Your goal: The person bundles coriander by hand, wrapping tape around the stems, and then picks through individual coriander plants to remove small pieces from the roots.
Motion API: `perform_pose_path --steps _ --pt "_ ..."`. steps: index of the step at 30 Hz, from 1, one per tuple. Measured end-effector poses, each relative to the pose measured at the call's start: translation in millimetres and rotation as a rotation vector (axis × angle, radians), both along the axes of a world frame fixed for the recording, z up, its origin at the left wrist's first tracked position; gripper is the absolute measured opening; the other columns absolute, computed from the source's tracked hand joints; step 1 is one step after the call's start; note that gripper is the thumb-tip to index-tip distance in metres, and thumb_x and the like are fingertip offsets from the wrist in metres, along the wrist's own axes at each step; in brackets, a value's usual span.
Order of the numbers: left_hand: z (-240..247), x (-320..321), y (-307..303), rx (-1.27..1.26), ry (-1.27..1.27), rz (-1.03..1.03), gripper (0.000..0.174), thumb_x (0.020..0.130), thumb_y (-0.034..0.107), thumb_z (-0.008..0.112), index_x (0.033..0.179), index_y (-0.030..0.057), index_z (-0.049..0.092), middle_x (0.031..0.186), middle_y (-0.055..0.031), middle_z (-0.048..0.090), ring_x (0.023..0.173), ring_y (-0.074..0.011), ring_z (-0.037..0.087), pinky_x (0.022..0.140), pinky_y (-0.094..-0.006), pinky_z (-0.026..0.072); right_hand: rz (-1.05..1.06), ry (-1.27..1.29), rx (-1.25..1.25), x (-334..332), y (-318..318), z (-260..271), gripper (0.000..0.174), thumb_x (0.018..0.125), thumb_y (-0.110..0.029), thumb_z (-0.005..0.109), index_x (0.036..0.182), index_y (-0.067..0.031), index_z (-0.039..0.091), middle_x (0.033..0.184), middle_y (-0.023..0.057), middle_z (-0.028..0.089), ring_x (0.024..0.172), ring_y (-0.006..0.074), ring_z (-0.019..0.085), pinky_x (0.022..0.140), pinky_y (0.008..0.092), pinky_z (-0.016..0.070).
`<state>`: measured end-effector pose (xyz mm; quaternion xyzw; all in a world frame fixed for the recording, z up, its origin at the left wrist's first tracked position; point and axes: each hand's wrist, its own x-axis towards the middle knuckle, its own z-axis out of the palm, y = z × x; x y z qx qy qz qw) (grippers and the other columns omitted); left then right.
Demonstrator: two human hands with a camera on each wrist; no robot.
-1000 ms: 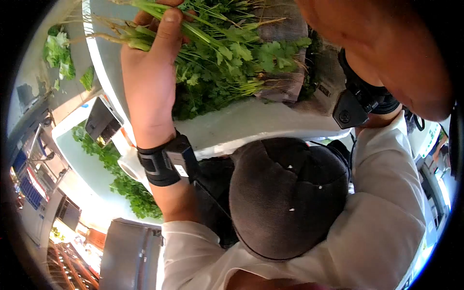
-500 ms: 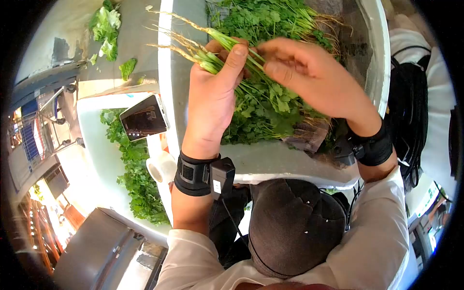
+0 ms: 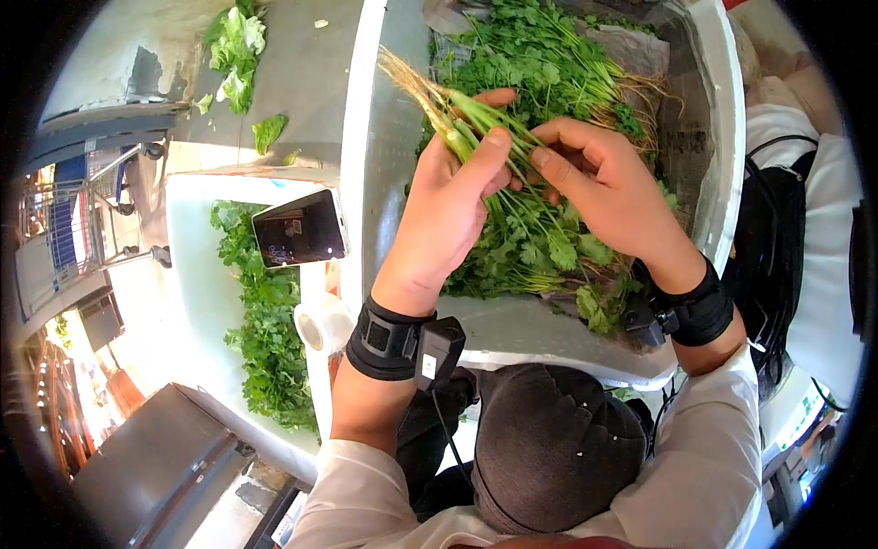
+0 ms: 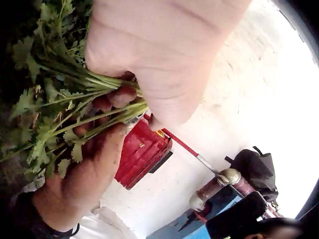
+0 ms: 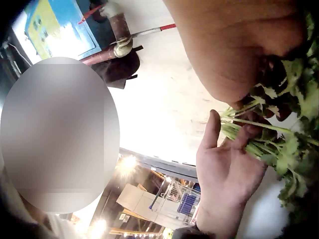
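Observation:
My left hand (image 3: 444, 206) grips a small bunch of cilantro (image 3: 460, 142) low on its stems, thumb on top, with pale roots sticking out to the upper left. Beside it, my right hand (image 3: 622, 197) pinches stems of the same bunch farther toward the leaves. In the left wrist view, green stems (image 4: 112, 112) run between both hands. The right wrist view shows the left palm side and thumb against the stems (image 5: 239, 132). Below the hands, more cilantro (image 3: 540, 73) lies in a white foam box (image 3: 729, 137), roots pointing right.
A second white foam box (image 3: 187, 274) at left contains leafy greens (image 3: 270, 352). A phone (image 3: 297, 231) and a tape roll (image 3: 320, 327) sit by its edge. Lettuce leaves (image 3: 240, 59) lie beyond. Another person's white clothing (image 3: 828, 265) and a black bag (image 3: 766, 229) are close at right.
The right hand has come down from near the camera at upper right to the stems beside the left hand. The left hand keeps its hold. The head view has shifted.

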<state>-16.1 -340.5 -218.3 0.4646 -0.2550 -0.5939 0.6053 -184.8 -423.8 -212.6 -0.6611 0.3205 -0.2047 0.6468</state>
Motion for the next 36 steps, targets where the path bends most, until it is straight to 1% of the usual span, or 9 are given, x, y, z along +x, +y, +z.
perform_pose_path --steps 3,5,8,13,21,25,27,30,36 --pt "4 1 -1 -0.08 0.168 -0.02 0.042 0.106 0.021 0.056 0.143 0.002 0.05 0.114 -0.0014 0.059 0.105 -0.0119 0.057 0.087 -0.0285 0.045 -0.046 -0.063 0.033 2 2 -1 0.018 0.102 -0.015 0.061 0.108 0.0013 0.064 0.081 0.0008 0.063 0.068 0.0061 0.055 0.06 0.0253 0.0446" --pt "13 -5 -4 -0.029 0.201 0.127 0.038 0.106 0.018 0.057 0.14 0.0027 0.051 0.102 0.0023 0.056 0.081 -0.0072 0.05 0.075 -0.0266 0.0437 -0.046 -0.072 0.026 4 4 1 0.017 0.102 -0.015 0.062 0.107 0.0011 0.065 0.08 0.0001 0.063 0.068 0.006 0.055 0.06 0.0253 0.0444" --pt "10 -9 -3 -0.056 0.118 0.186 0.03 0.106 0.018 0.057 0.133 0.0038 0.054 0.101 0.0022 0.056 0.08 -0.0062 0.047 0.073 -0.0244 0.041 -0.045 -0.066 -0.007 4 6 1 0.017 0.1 -0.014 0.063 0.106 0.0009 0.066 0.079 -0.0005 0.062 0.068 0.0061 0.054 0.06 0.0253 0.0441" --pt "1 -4 -1 -0.124 0.009 0.136 0.024 0.106 0.019 0.058 0.124 0.0042 0.058 0.094 0.0026 0.058 0.08 -0.0054 0.047 0.07 -0.0214 0.0381 -0.036 -0.036 -0.079 3 6 1 0.018 0.097 -0.014 0.067 0.107 0.0013 0.067 0.08 0.002 0.062 0.069 0.007 0.054 0.061 0.0254 0.0435" --pt "-2 -7 -3 -0.114 -0.143 0.032 0.024 0.104 0.016 0.061 0.124 0.0026 0.06 0.096 0.0024 0.062 0.077 -0.004 0.049 0.067 -0.0205 0.0398 -0.187 -0.165 -0.447 3 3 1 0.025 0.089 -0.002 0.073 0.112 0.0004 0.066 0.105 0.0116 0.064 0.086 0.0208 0.069 0.074 0.0318 0.0569" --pt "-4 -9 -5 -0.127 -0.166 0.083 0.024 0.104 0.016 0.062 0.123 0.0012 0.062 0.097 0.0022 0.064 0.078 -0.0031 0.05 0.067 -0.0205 0.042 -0.223 -0.212 -0.505 2 -2 2 0.024 0.087 0.001 0.073 0.11 -0.0012 0.068 0.104 0.0111 0.064 0.086 0.0224 0.068 0.072 0.0311 0.0559" --pt "-5 -9 -4 -0.124 -0.178 0.067 0.025 0.104 0.016 0.062 0.123 0.001 0.063 0.098 0.0018 0.064 0.079 -0.003 0.051 0.067 -0.0206 0.0427 -0.175 -0.138 -0.731 -1 -7 3 0.02 0.087 0.002 0.072 0.106 -0.0018 0.07 0.105 0.0111 0.064 0.085 0.024 0.068 0.071 0.0315 0.0555" --pt "-4 -10 -4 -0.1 -0.193 0.015 0.029 0.104 0.016 0.062 0.128 0.0002 0.062 0.102 0.0008 0.066 0.081 -0.0032 0.053 0.069 -0.0202 0.0438 -0.16 -0.058 -0.768 -5 -6 3 0.015 0.088 0.005 0.071 0.102 0.0 0.073 0.111 0.01 0.062 0.09 0.019 0.067 0.079 0.0291 0.0552" --pt "-8 -8 -5 -0.088 -0.221 -0.025 0.035 0.104 0.016 0.061 0.135 0.0 0.061 0.101 0.0003 0.066 0.082 -0.003 0.053 0.071 -0.0186 0.0436 -0.11 -0.136 -0.819 -8 -12 4 0.022 0.082 0.002 0.078 0.104 -0.0012 0.076 0.115 0.0095 0.065 0.089 0.0216 0.069 0.078 0.0304 0.0563"
